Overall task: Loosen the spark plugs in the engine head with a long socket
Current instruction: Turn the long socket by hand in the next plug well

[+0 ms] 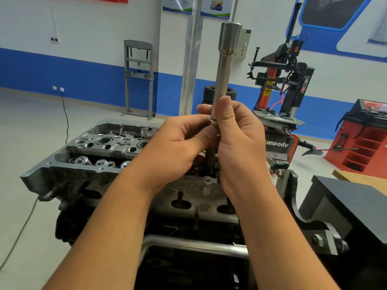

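Socket (225, 65) stands upright above head (100, 151), gripped low by R hand (236, 139); L hand (180, 141) pinches its bottom end.

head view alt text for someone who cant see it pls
Both hands, left hand and right hand, hold a long socket upright above an engine head in a workshop. A tyre changer stands behind against a blue and white wall.

1. Auto repair workshop or training shop.
2. Engine head (100, 151) on stand, valve springs exposed.
3. Tire changer (280, 88), stacked tires (211, 92), red wheel balancer (364, 139).
4. Shop press (139, 78) against blue-and-white wall; posters above.
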Action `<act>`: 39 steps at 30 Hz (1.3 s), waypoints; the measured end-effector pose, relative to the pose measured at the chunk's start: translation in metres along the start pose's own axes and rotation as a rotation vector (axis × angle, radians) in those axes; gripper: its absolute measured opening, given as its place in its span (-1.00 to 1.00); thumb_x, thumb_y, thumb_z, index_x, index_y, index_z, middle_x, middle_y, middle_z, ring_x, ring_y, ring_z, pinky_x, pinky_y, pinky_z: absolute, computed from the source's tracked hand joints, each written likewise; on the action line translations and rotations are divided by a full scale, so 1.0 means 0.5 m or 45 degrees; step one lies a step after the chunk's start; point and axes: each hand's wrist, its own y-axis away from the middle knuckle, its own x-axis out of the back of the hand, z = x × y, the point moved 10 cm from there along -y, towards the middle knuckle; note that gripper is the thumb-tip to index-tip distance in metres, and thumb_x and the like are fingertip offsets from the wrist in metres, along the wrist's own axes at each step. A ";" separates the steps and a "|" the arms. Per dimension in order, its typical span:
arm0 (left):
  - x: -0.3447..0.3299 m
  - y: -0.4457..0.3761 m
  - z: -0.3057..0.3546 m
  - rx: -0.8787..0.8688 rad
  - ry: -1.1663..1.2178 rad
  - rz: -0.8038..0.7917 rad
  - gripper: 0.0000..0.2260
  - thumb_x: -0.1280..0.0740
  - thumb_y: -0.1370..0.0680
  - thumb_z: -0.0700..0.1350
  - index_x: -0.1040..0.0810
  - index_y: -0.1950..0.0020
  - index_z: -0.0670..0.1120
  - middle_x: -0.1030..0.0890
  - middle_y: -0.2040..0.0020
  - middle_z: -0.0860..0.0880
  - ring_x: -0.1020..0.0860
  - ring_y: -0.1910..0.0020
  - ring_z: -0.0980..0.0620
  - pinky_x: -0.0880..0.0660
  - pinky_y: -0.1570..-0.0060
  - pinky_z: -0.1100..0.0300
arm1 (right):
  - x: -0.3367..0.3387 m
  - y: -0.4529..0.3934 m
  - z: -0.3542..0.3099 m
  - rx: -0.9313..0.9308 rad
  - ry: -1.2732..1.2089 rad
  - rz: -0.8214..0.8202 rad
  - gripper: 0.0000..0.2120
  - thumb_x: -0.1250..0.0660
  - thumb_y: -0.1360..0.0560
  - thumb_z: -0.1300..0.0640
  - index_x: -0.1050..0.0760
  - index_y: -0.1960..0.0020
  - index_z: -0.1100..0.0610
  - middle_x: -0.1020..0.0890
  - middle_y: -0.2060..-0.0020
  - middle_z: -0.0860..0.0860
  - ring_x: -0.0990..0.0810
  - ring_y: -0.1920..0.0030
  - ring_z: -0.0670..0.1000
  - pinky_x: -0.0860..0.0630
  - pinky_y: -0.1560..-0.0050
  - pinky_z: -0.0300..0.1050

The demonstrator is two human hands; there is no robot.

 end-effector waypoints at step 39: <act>0.007 0.003 0.017 -0.109 -0.025 0.076 -0.74 -0.30 -0.70 -0.20 -0.63 -0.18 0.16 -0.73 -0.05 0.17 -0.70 -0.06 0.18 -0.58 0.22 0.36 | 0.012 -0.006 0.009 -0.111 0.124 0.075 -0.60 -0.23 -0.66 -0.14 -0.67 0.04 0.14 -0.75 0.04 0.09 -0.73 -0.02 0.12 -0.70 0.08 0.02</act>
